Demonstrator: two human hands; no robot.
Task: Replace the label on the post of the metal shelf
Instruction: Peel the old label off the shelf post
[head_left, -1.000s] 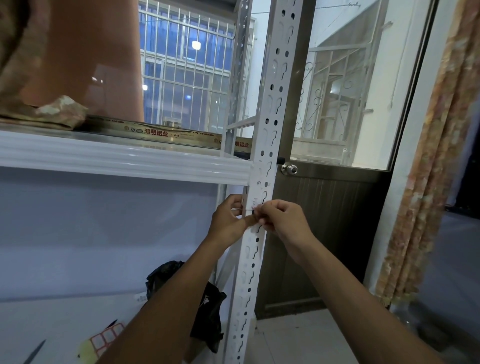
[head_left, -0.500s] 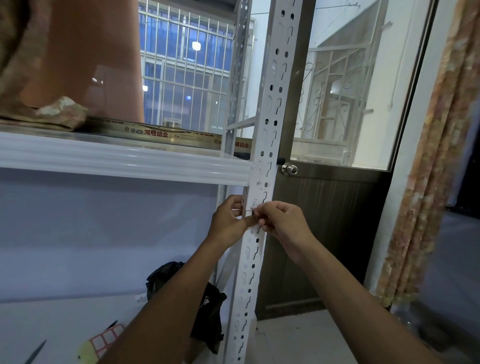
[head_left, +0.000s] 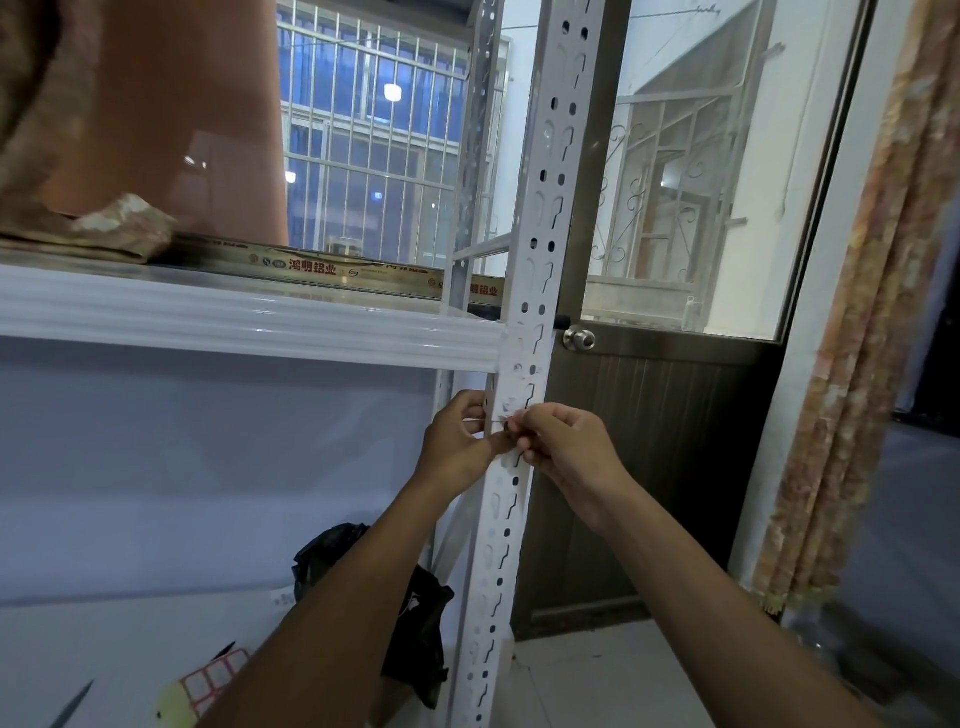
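Hardly anything has shifted over the last second: both hands stay at the same height on the post (head_left: 540, 260), and only the right fingertips have crept slightly along its face.

The left hand (head_left: 457, 447) grips the post from its left edge, fingers curled round behind the metal and the thumb laid across the front. The right hand (head_left: 569, 449) comes in from the other side with its fingers bunched, thumb and forefinger pinched together on the label (head_left: 511, 413) — a small, pale, torn scrap stuck to the front of the post, just below where the white board of the metal shelf (head_left: 234, 322) meets it. The scrap is too small to tell how much of it is lifted. More whitish torn patches show on the post face just above the hands.

On the lower board, at the bottom left, lies a sheet of red-bordered stickers (head_left: 210, 680), partly hidden by the left forearm, with a dark pointed object (head_left: 72, 704) beside it. A crumpled black bag (head_left: 415, 597) sits behind the left forearm, near the post. On the upper board rest a folded patterned cloth (head_left: 119, 228) and a long printed strip (head_left: 322, 270). Behind the post stands a door with a round metal knob (head_left: 580, 339) — glass above, dark panel below — and a patterned curtain (head_left: 857, 364) hangs at the right.
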